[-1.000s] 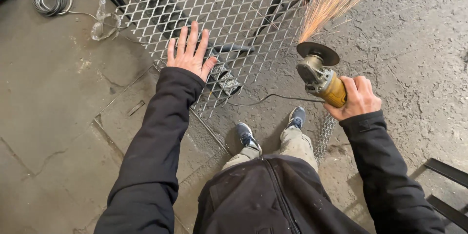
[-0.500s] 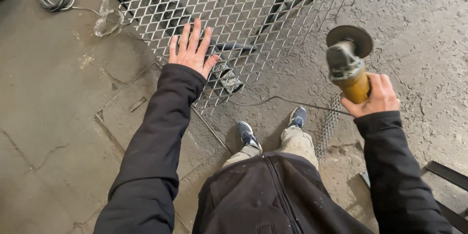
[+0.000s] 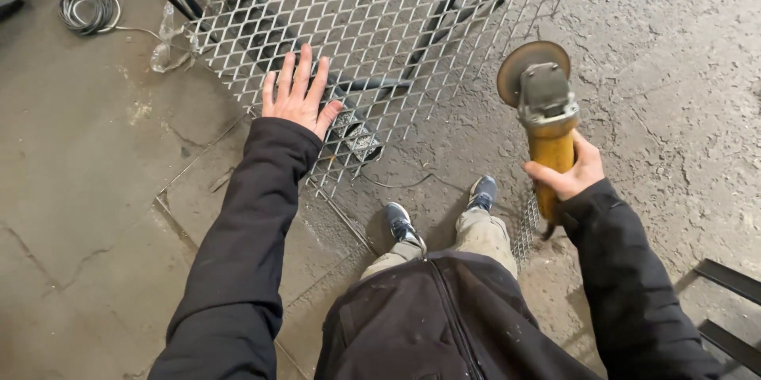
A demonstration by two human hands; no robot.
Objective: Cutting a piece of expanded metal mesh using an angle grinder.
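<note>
A cracked concrete floor (image 3: pixel 95 213) carries a sheet of metal mesh (image 3: pixel 380 23) stretching far and to the right. The left hand (image 3: pixel 295 99) lies flat on the mesh's near left edge, fingers spread apart. The right hand (image 3: pixel 567 174) is clamped round the yellow body of a grinder (image 3: pixel 543 106), its disc raised above the floor right of the mesh. A wire coil (image 3: pixel 87 6) lies far left.
</note>
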